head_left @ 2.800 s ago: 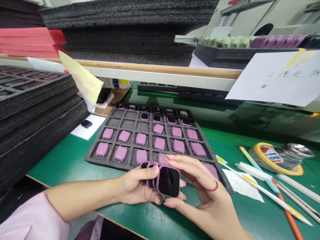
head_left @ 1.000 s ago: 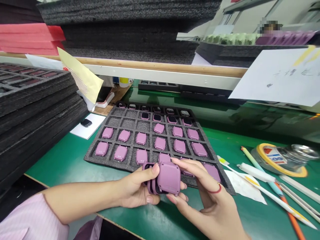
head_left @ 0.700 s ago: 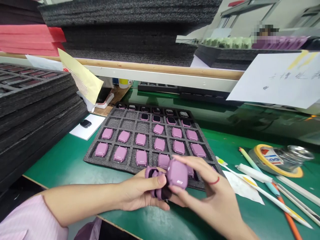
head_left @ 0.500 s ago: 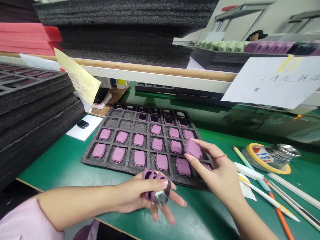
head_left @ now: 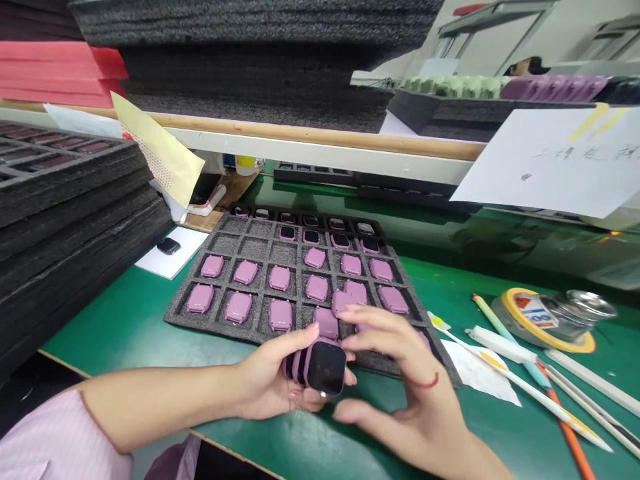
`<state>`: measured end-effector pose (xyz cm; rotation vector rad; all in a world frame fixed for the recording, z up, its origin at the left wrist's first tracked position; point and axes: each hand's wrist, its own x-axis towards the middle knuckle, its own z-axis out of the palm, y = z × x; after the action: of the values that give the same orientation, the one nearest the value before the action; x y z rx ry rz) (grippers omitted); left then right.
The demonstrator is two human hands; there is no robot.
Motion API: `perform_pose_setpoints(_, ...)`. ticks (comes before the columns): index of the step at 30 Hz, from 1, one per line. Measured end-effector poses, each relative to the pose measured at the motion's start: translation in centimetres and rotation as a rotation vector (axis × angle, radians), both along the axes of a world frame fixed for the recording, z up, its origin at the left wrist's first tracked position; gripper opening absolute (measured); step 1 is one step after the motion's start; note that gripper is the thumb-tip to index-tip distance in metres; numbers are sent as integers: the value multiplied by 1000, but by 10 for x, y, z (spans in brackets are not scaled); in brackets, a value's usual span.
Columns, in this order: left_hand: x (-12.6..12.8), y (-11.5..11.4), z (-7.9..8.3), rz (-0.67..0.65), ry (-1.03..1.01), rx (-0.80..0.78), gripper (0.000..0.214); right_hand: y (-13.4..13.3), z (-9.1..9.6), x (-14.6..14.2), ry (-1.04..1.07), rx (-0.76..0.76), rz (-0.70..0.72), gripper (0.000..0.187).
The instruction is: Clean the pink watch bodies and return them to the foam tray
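Observation:
My left hand (head_left: 273, 380) is closed round a small stack of purple watch bodies (head_left: 315, 365), the front one showing its black screen. My right hand (head_left: 405, 387) is beside the stack with fingers curved and apart, fingertips at the front watch's edge, holding nothing that I can see. Just behind the hands lies a dark foam tray (head_left: 250, 248) whose pockets hold several purple watch bodies (head_left: 278, 277) face down. The far rows hold a few face up with dark screens (head_left: 312, 236).
Tall stacks of dark foam trays (head_left: 65, 213) rise at left. A white card with a black watch face (head_left: 168, 246) lies near them. At right lie a tape roll (head_left: 545, 313), pens (head_left: 520, 353) and tissue (head_left: 483, 373). A shelf (head_left: 320, 140) overhangs the green mat (head_left: 130, 320).
My right hand took the front watch from the stack, set it face down in the tray's near right pockets, and came back to the stack. A black screen now faces out.

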<state>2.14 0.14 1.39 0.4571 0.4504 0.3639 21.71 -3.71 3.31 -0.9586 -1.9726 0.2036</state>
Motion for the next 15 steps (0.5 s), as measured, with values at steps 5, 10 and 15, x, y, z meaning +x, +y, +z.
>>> perform_pose_setpoints(5, 3, 1, 3, 27, 5, -17, 45, -7, 0, -17, -17, -34, 44, 14)
perform_pose_setpoints(10, 2, 1, 1, 6, -75, -16, 44, -6, 4, -17, 38, 13, -11, 11)
perform_pose_setpoints(15, 0, 2, 2, 14, -121, -16, 45, -9, 6, -12, 361, 8, -225, 17)
